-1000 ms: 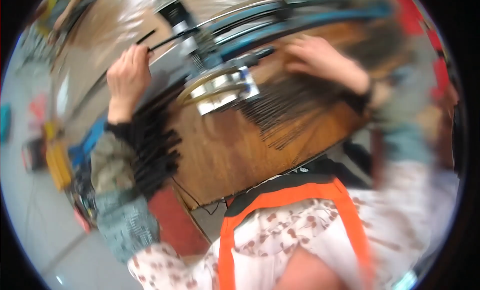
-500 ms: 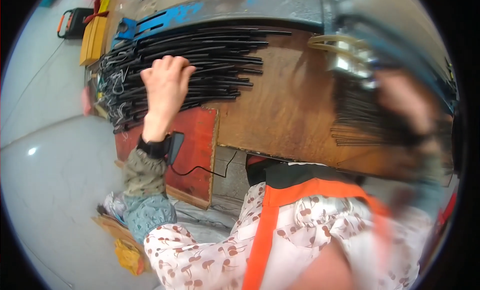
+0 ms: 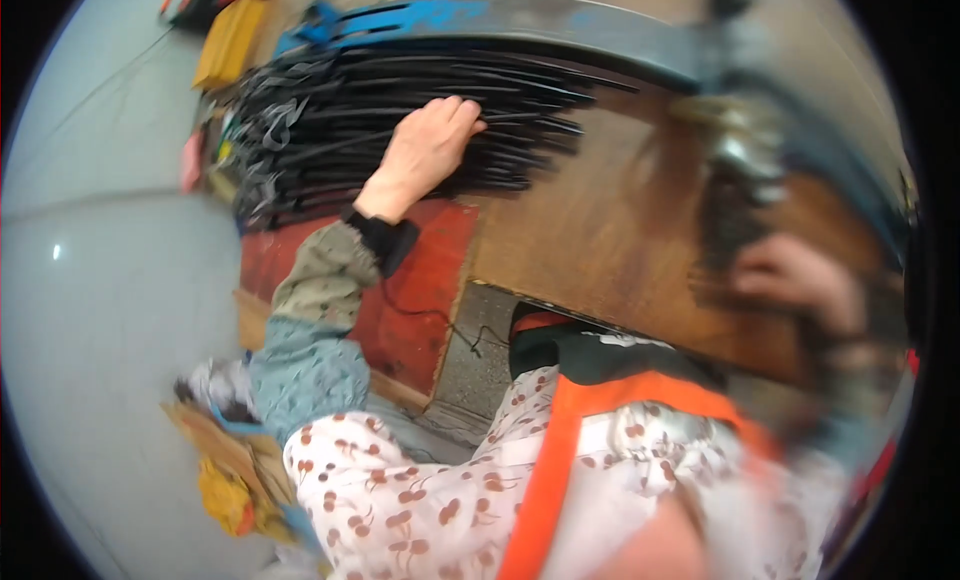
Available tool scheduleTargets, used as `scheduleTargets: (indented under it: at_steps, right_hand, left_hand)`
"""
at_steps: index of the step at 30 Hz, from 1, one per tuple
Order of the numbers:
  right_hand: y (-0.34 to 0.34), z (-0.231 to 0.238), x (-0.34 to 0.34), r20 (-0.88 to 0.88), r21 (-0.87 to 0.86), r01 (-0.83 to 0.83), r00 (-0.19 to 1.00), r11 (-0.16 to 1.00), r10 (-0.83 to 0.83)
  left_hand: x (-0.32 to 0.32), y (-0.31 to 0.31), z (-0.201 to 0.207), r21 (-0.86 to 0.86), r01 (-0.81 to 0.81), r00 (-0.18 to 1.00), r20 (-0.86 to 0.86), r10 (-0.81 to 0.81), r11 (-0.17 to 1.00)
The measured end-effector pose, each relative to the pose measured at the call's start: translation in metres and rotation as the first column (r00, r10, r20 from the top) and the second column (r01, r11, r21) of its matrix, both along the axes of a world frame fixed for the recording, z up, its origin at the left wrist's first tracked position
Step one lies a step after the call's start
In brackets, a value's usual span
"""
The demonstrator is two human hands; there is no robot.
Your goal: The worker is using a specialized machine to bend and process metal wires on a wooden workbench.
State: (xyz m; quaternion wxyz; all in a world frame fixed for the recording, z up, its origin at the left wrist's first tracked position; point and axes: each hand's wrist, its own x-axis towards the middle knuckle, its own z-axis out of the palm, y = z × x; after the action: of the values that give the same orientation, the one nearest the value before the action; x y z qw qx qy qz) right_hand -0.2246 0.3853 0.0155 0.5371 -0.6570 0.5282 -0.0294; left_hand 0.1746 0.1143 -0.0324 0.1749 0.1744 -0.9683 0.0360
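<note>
Black rods point(image 3: 335, 130) lie in a broad, loose pile at the far left of the table point(image 3: 590, 240), roughly side by side, with pale ties bunched at their left ends. The left hand point(image 3: 425, 145) is over the pile, its fingers curled and close together at the rods; whether they pinch one cannot be told. The right hand point(image 3: 795, 275) is blurred beside a bundle of thin dark wires point(image 3: 725, 220), fingers bent inward, and its grip cannot be told either.

Handling the rods well probably calls for taking one near its free right end and drawing it out along its length, so that the ties do not snag and neighbours stay put. On the right, a light fingertip hold should part the wires more cleanly than a fistful.

The table is worn brown wood, with a red board point(image 3: 430, 265) at its near left and a blue-and-grey metal beam point(image 3: 560, 25) behind the pile. A yellow box point(image 3: 230, 45) stands beyond, and pale grey floor point(image 3: 110, 300) spreads to the left.
</note>
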Motion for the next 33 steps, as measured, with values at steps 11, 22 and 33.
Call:
scheduleTargets:
  at_steps: [11,22,33]
  right_hand:
    - [0.017,-0.046,0.044,0.160,-0.710,0.446,0.856,0.545,-0.492]
    - [0.028,-0.034,0.042,0.362,-0.862,0.477,0.816,0.173,-0.451]
    - [0.026,-0.012,0.010,0.054,-0.996,0.023,0.929,-0.090,-0.367]
  left_hand:
    - [-0.141,0.136,0.039,0.201,0.294,0.956,-0.053,-0.289,0.934]
    - [-0.147,0.146,0.067,0.226,0.307,0.949,0.005,-0.317,0.924]
    - [-0.200,0.148,0.110,0.146,0.441,0.867,0.185,-0.463,0.885]
